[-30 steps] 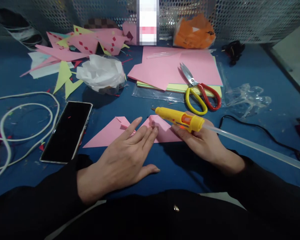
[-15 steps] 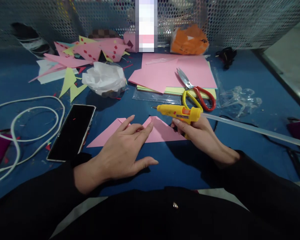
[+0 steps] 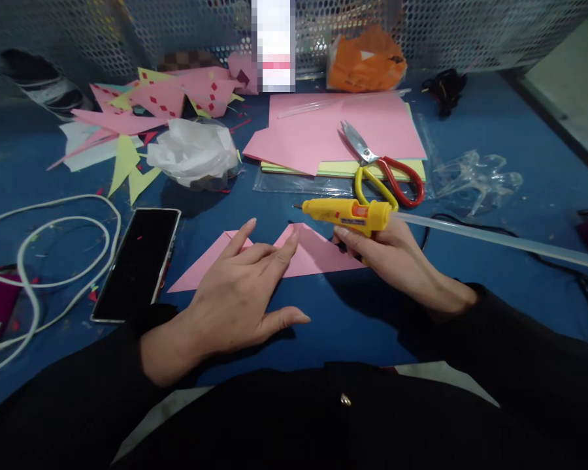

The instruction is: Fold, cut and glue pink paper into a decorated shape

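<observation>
Head view: the left hand [image 3: 240, 294] lies flat with its fingers spread, pressing down on the folded pink paper [image 3: 318, 254], which sits on the blue bench [image 3: 494, 261] right in front of the person. The left grip is open, palm down, holding nothing. The right hand [image 3: 396, 258] is closed around the yellow glue gun [image 3: 345, 214], whose nozzle points left just above the top corner of the paper; a long clear glue stick [image 3: 494, 240] trails out of its back toward the right.

The step in hand looks like gluing a fold of the pink paper: the sheet is pinned, the nozzle hangs close to but not on it. The next move probably calls for lowering the tip onto the flap edge while the left fingers keep clear of the hot glue.

Counted: one glue gun, one folded pink piece under the hands, one pair of scissors [image 3: 387, 179] with one yellow and one red handle lying on a stack of pink and yellow sheets [image 3: 313, 134], one dark phone [image 3: 137, 261] to the left, one white cable [image 3: 53, 261] looped beside it, one crumpled white bag [image 3: 191, 153], one crumpled clear wrapper [image 3: 475, 179], and one orange bundle [image 3: 367, 62] at the back. The paper scraps [image 3: 142, 108] at the far left are too many and overlapping to count.
</observation>
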